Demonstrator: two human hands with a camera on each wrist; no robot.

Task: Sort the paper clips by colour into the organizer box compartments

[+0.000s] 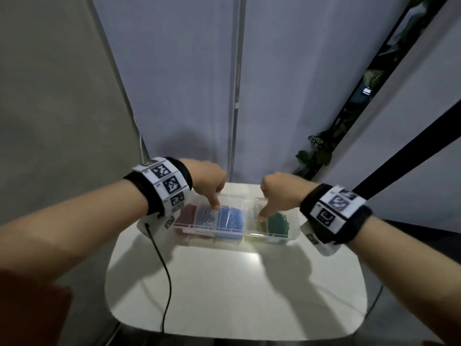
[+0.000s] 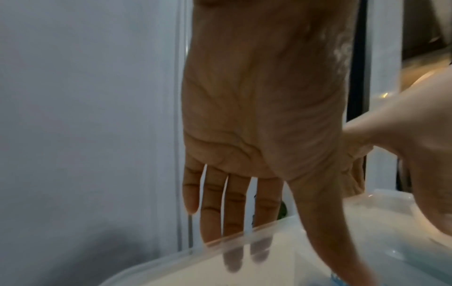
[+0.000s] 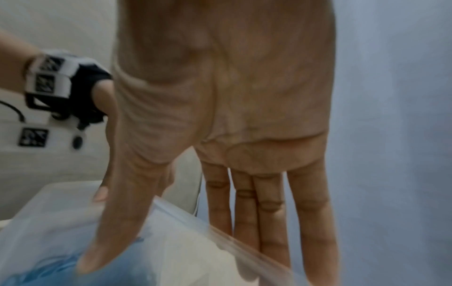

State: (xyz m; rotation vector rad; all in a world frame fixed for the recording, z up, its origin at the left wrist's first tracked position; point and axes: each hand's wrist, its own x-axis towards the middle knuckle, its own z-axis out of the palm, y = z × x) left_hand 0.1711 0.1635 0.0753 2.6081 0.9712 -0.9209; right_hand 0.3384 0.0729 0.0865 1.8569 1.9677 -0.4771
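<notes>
Bench (image 1: 234, 283): bare near edge. Organizer box (image 1: 294, 227): thin clear plastic, light, prob. slippery; paper clips (image 1: 230, 217) sorted. Left hand (image 1: 208, 181), right hand (image 1: 279, 193): straight fingers behind far wall, thumbs inside; take hold at rim.

White worktop (image 1: 234, 290) with one clear organizer box (image 1: 293, 222) at its far edge.

We see a pale, glossy worktop with rounded corners, its near part bare and catching a bright patch of light just in front of the box. The organizer box stands directly on it at the far side, long side towards us, and we make out dark red, pale blue, blue, yellowish and green fills from left to right. A thin black cable (image 1: 166, 275) hangs over the left part of the worktop.
</notes>
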